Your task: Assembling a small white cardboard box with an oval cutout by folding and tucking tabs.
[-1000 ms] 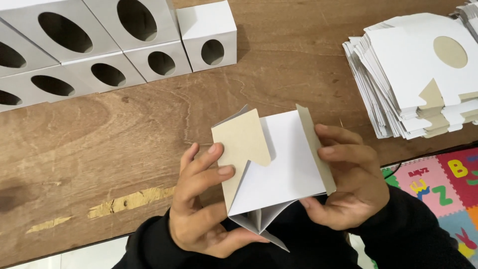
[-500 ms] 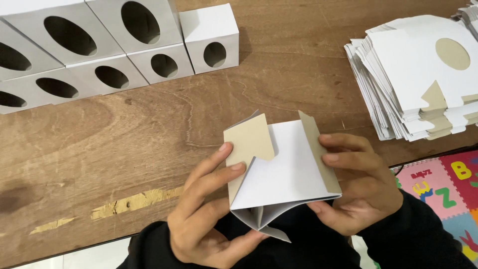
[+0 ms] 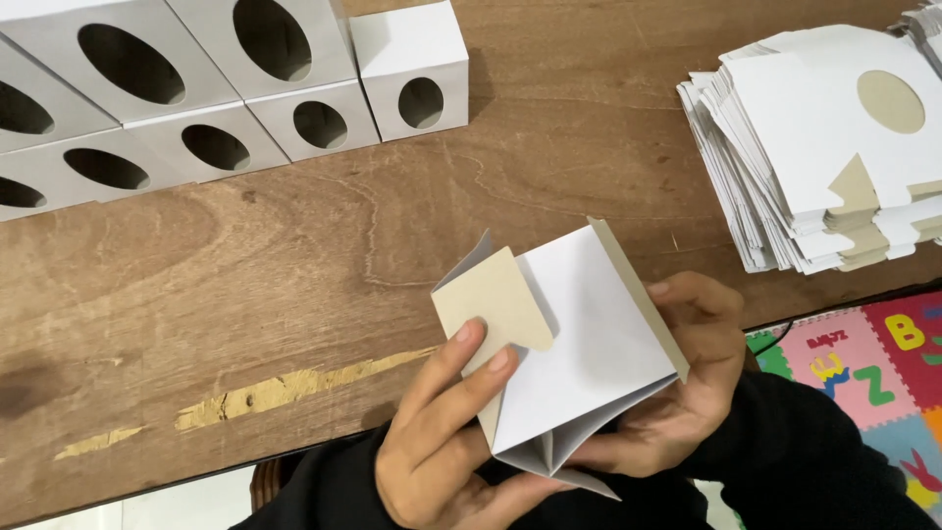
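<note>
I hold a white cardboard box blank [image 3: 579, 344], partly opened, above the front edge of the wooden table [image 3: 294, 265]. My left hand [image 3: 446, 432] grips its left side, two fingers pressed on a tan inner flap [image 3: 491, 299]. My right hand [image 3: 682, 378] cups the right wall and underside of the box. The lower flaps of the box hang loose between my palms.
Several assembled white boxes with oval holes [image 3: 245, 98] stand in rows at the back left. A stack of flat white box blanks [image 3: 824, 147] lies at the right edge. A colourful foam play mat [image 3: 863, 363] covers the floor at the lower right.
The box has tilted and shifted slightly right in my hands. My left fingers have slid up onto the tan flap, pressing it inward.
</note>
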